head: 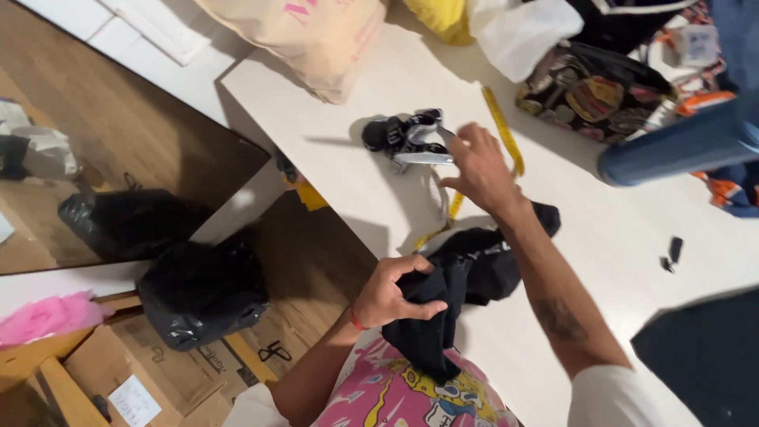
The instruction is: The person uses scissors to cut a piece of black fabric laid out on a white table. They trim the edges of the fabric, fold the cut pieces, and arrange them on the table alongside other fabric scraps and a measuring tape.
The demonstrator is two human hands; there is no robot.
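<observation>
My left hand [394,291] grips a bunch of black cloth [466,273] at the near edge of the white table [348,150]; the cloth hangs down over my lap and spreads onto the table. My right hand [479,168] reaches forward across the table, fingers touching a black and silver tool [407,136], perhaps a stapler or punch; whether it grips it I cannot tell. A yellow measuring tape [504,130] runs under the right hand and curls toward the cloth.
A beige printed bag [316,35], a white plastic bag [522,32] and a patterned pouch [593,91] lie at the table's far side. Another person's blue-sleeved arm [680,142] is at right. Black plastic bags [198,289] and cardboard sit on the wooden floor at left.
</observation>
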